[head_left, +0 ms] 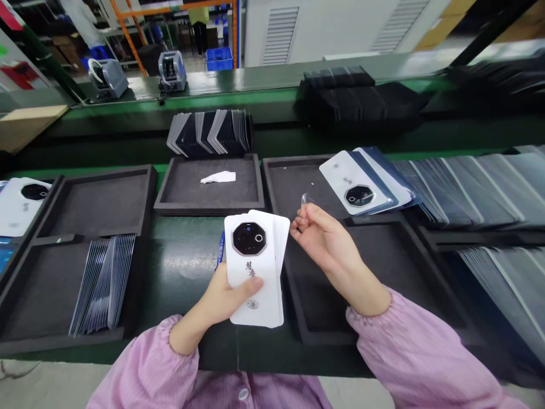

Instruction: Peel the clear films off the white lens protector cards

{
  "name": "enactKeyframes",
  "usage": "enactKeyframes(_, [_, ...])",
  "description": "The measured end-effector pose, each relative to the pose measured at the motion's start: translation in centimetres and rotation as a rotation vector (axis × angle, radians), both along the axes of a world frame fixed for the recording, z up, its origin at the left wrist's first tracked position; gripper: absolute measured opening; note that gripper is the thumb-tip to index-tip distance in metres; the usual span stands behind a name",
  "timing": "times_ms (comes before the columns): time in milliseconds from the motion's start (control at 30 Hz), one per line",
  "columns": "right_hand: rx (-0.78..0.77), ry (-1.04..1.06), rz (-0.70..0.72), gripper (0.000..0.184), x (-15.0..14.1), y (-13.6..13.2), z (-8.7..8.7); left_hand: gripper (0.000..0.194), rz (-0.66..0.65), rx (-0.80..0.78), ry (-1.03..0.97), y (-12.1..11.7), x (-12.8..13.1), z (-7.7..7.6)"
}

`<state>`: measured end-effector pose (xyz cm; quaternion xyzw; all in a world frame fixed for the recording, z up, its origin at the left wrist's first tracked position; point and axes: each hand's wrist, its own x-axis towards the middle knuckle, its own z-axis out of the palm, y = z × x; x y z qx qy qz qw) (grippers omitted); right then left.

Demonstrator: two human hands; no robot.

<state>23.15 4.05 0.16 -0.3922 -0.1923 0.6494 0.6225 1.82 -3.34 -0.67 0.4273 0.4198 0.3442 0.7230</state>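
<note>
My left hand (230,295) holds a small fanned stack of white phone back covers (266,298), its thumb across the front one. The front cover has a black eight-sided camera plate at the top and dark printed characters below. A blue pen (220,250) shows at the stack's left edge; whether it is held is hidden. My right hand (326,241), just right of the covers, pinches a small piece of transparent film (304,200) between thumb and finger. Beyond it, more white phone covers with blue backing (360,182) lean on a dark foam tray (285,176).
Another foam tray (187,196) holds a white scrap (219,177), with a row of thin dark panels (213,133) behind. Panels stand in the left tray (147,196) and line the right side (472,187). Two tape dispensers (172,71) sit on the back ledge. A person (85,25) stands beyond.
</note>
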Motion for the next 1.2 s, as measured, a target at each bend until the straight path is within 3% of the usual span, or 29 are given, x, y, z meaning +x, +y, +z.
enactKeyframes(300, [-0.053,0.014,-0.042,0.027,-0.11,-0.02,-0.08,0.054,0.017,-0.060,-0.109,0.16,-0.09,0.53])
enactKeyframes(1200, [-0.023,0.010,-0.043,0.025,-0.21,-0.08,-0.15,0.051,0.063,0.027,0.004,0.18,-0.16,0.43])
